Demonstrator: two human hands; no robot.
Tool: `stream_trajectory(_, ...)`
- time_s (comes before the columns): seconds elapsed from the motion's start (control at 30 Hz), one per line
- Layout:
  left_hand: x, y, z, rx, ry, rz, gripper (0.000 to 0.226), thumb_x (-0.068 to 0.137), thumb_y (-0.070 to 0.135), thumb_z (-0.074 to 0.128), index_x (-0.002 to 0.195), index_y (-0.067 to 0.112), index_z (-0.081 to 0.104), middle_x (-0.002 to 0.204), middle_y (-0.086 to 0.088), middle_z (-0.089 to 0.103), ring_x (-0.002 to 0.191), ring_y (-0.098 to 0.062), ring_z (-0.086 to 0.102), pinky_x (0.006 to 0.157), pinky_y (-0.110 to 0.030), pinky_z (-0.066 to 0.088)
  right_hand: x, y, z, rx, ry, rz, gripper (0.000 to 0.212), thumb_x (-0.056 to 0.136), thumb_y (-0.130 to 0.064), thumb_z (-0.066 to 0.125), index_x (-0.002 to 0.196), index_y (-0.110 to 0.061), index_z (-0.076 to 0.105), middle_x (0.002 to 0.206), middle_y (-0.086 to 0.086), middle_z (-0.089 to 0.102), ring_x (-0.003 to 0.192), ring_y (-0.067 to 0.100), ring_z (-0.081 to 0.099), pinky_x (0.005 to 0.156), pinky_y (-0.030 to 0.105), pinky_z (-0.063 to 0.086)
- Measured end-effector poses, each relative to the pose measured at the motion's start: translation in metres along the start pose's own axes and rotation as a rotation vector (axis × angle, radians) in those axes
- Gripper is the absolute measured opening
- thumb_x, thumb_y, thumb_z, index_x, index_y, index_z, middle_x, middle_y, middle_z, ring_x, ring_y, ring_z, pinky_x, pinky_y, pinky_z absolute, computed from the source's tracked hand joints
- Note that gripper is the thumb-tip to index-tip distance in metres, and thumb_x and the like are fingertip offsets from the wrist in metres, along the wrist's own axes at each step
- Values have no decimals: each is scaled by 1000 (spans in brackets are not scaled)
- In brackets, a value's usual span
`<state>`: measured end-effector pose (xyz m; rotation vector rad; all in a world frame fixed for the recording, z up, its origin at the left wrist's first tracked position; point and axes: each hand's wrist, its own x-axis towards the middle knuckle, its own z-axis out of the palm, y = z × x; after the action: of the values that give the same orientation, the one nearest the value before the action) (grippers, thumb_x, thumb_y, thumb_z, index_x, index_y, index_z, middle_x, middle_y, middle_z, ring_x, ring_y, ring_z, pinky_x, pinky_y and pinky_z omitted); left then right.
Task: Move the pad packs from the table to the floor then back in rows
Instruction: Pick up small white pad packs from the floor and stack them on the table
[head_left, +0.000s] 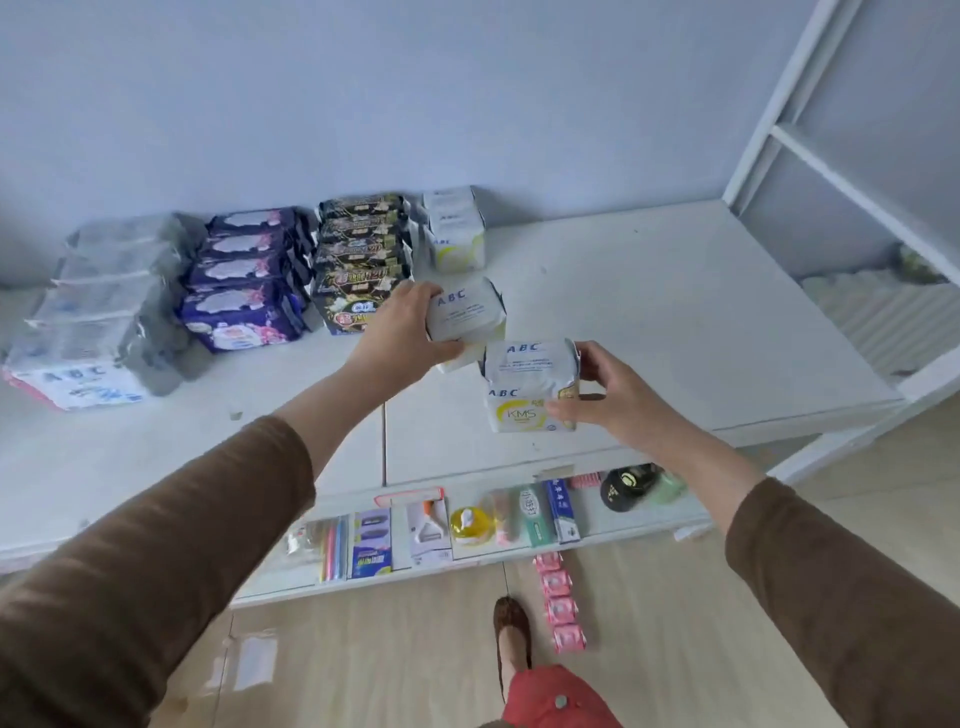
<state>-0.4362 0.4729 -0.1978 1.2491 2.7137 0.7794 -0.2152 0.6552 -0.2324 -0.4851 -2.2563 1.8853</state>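
Head view, looking down on the white table (649, 322); all positions are given relative to it.

Left hand (400, 332): over the middle of the table, fingers closed around the left side of a white ABC pack (467, 312). The pack is tilted; whether its underside touches the table cannot be told.

Right hand (608, 395): nearer the table's front edge, thumb and fingers clamped on the right side of a second white ABC/KMS pack (530, 387), which stands upright with its yellow face toward the camera. Contact with the table cannot be told. The two held packs sit just beside each other, the left one further back.

Pad packs along the table's back edge, by the wall, in four rows running front to back:
- white-and-yellow packs (454, 234), rightmost row, directly behind the left hand's pack;
- black-and-gold packs (361, 249), next row to the left;
- purple packs (244, 275), next again;
- grey-wrapped ABC packs (104, 312), at the table's left end.

Below the table's front edge, a lower shelf (613, 525) holds small assorted goods. On the floor (363, 665) in front of the table lies a short line of pink packs (561, 603), just beside a brown shoe (511, 634). Both forearms wear brown sleeves (130, 571).
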Motion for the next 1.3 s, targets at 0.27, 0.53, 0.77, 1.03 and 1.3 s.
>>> stream_trajectory(0.27, 126, -18, 16, 445, -33, 29, 71, 74, 57, 74, 133, 23, 53, 121, -1, 57, 117, -26, 47, 96, -43, 42, 98, 15, -16, -14, -36, 20, 57, 70, -23, 87, 120, -28, 60, 119, -3, 65, 116, 16, 60, 89, 49, 58)
stream_trajectory(0.53, 175, -40, 36, 589, -83, 32, 69, 77, 62, 68, 134, 28, 49, 122, 3, 59, 120, -24, 45, 96, -42, 36, 143, 24, -5, -45, -52, 35, 59, 71, -23, 86, 123, -30, 57, 118, -13, 65, 117, 9, 60, 99, 49, 53)
stream_trajectory(0.77, 187, -53, 45, 554, -70, 44, 58, 76, 64, 66, 120, 32, 48, 107, 0, 60, 109, -27, 47, 90, -43, 37, 167, 33, -2, -50, -19, 43, 62, 76, -13, 84, 130, -19, 53, 122, -9, 64, 119, 5, 58, 99, 32, 52)
stream_trajectory(1.03, 171, -46, 14, 476, -99, 16, 61, 83, 37, 67, 139, 31, 45, 128, -2, 50, 122, -27, 42, 103, -46, 35, 200, 34, 4, -94, 12, 36, 58, 79, -5, 81, 127, -15, 51, 123, -4, 61, 123, 12, 56, 100, 36, 51)
stream_trajectory(1.3, 105, -38, -5, 404, -4, -17, 38, 89, 35, 58, 127, 28, 59, 126, 4, 55, 117, -22, 46, 98, -40, 38, 213, 29, 12, -232, 105, 10, 48, 76, -16, 76, 108, -45, 57, 104, -33, 63, 100, -13, 60, 82, 22, 51)
